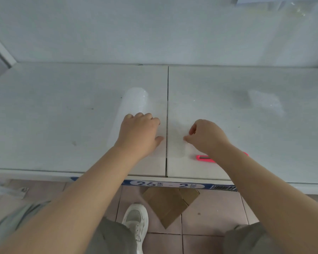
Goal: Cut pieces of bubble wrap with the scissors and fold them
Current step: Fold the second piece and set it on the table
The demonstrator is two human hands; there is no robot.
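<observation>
Resting on the bubble wrap roll (134, 101), the left hand (139, 133) curls its fingers over it; the right hand (206, 136) pinches the unrolled sheet (173, 131) at its edge.

Left hand (139, 133) lies palm-down; right hand (206, 137) pinches (fingers curled).

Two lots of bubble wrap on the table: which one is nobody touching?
The small loose piece, far right of the table seam; the left hand rests on the other, the roll.
</observation>
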